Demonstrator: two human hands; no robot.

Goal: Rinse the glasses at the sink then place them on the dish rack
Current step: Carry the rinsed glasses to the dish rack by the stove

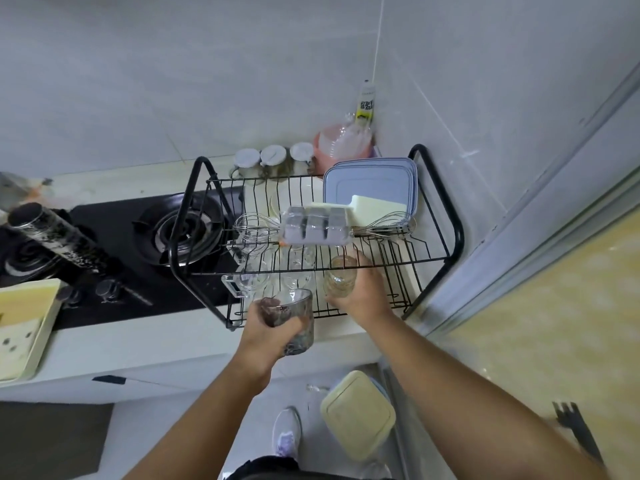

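The black wire dish rack (458,233) stands on the counter. The left hand (268,336) is just in front of the rack. Its fingers are curled all the way round a dark glass (298,308) and hold it tight. The right hand (363,294) is at the front of the rack, on the right side. Its fingers wrap round a clear glass (341,273) low down by the rack's bottom shelf. I cannot tell if this glass touches the shelf. More clear glasses (296,277) sit on the bottom shelf, left of the right hand. On the rack's top shelf lie an ice tray (317,225), a whisk (254,227) and blue lids (369,183). A stove (183,226) is to the left of the rack.
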